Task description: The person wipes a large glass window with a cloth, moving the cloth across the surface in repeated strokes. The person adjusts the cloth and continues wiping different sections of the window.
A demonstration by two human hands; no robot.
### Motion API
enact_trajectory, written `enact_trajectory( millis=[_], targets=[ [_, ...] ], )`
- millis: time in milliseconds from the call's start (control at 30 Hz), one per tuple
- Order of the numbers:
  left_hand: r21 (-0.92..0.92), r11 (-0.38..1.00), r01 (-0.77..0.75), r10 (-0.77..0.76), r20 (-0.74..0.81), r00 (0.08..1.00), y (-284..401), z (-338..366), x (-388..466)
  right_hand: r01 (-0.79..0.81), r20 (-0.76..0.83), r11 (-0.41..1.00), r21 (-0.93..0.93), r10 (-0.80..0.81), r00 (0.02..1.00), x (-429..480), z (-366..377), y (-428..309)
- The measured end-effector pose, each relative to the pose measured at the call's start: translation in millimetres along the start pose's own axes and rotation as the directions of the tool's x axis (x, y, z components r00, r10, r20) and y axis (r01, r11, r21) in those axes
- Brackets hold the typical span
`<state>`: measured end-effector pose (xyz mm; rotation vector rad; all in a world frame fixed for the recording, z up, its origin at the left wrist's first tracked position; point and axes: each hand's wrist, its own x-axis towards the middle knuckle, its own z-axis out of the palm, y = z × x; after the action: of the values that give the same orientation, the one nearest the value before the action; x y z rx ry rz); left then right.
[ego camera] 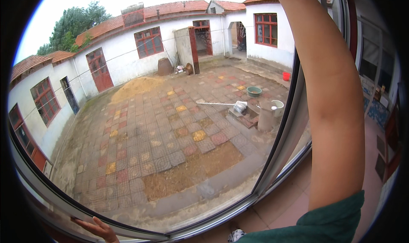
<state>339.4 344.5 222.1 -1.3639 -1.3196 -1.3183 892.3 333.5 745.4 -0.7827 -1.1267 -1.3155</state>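
My left hand (pixel 101 231) is low at the left, palm up, against the lower metal frame (pixel 60 196) of a large glass window sash. Its thumb is apart from the fingers, and nothing is gripped in it. My right forearm (pixel 334 115) rises along the right side, past the sash's upright metal stile (pixel 284 153). The right hand itself is beyond the top of the picture. Between my arms the window glass (pixel 153 160) fills most of the view, with a paved courtyard seen through it. A silver sill track (pixel 211 222) runs below the pane.
Pinkish floor tiles (pixel 287 211) lie below the window on my side. Outside are a sand heap (pixel 137 86), a green basin (pixel 254 91), a red bucket (pixel 286 76), a white bucket (pixel 278 107) and a long-handled mop (pixel 239 106). White buildings with red windows surround the courtyard.
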Motion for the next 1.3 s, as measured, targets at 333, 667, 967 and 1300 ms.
enact_trajectory(
  millis=[333, 667, 967, 1300],
  targets=[
    [-0.043, 0.996, 0.082, -0.081, 0.043, 0.996, -2.4, 6.3, -5.1, -0.001, -0.09, 0.999, -0.034, -0.002, 0.996, -14.7, 0.7, 6.7],
    [-0.081, 0.996, -0.037, 0.036, -0.009, 0.999, 2.3, 8.7, -2.2, 0.016, -0.101, 0.998, -0.054, -0.021, 0.995, -79.8, -30.0, -22.6],
    [-0.138, 0.99, -0.044, 0.038, -0.045, 0.998, 5.4, 10.7, 1.8, 0.041, 0.062, 0.999, -0.005, -0.04, 0.997, -139.4, -19.8, -84.4],
    [-0.128, 0.99, -0.061, 0.054, -0.052, 0.997, 6.5, 11.4, 0.5, 0.259, 0.35, 0.938, 0.232, -0.329, 0.877, -201.9, -15.5, -248.6]
  ],
)
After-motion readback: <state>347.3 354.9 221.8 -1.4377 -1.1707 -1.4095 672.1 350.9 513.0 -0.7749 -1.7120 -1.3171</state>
